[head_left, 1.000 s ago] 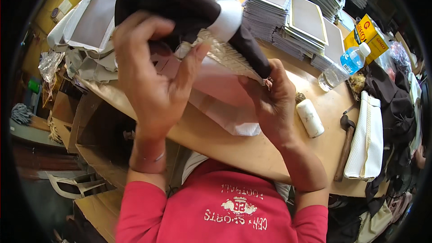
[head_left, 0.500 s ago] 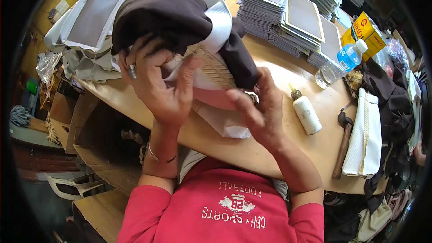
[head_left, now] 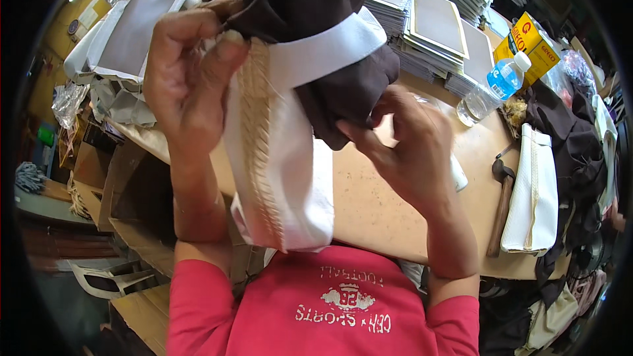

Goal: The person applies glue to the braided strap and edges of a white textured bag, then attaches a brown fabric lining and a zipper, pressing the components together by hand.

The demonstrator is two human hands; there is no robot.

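You've got the dark-and-white fabric piece (head_left: 287,151) up in both hands, over the near part of the table (head_left: 386,207), in front of your chest; your left hand (head_left: 191,79) pinches it between thumb and fingers, at the top end of the tan stitched strip (head_left: 257,145), where the dark cloth (head_left: 310,0) begins; your right hand (head_left: 415,148) grasps the dark cloth's lower right edge, thumb below, fingertips partly hidden; a pale band (head_left: 336,49) crosses the dark cloth between your hands; the white panel hangs down, its lower end just reaching your red shirt (head_left: 330,310) in this view, can't tell if they touch.

Right of your right hand: a white bottle (head_left: 458,173), mostly hidden behind it; a hammer (head_left: 503,204) with its head away from you; a folded white piece (head_left: 531,191) just beside the hammer; a clear bottle (head_left: 491,89) near a yellow box (head_left: 527,43); stacked grey sheets (head_left: 438,23) sit beyond the dark cloth, toward the far side.
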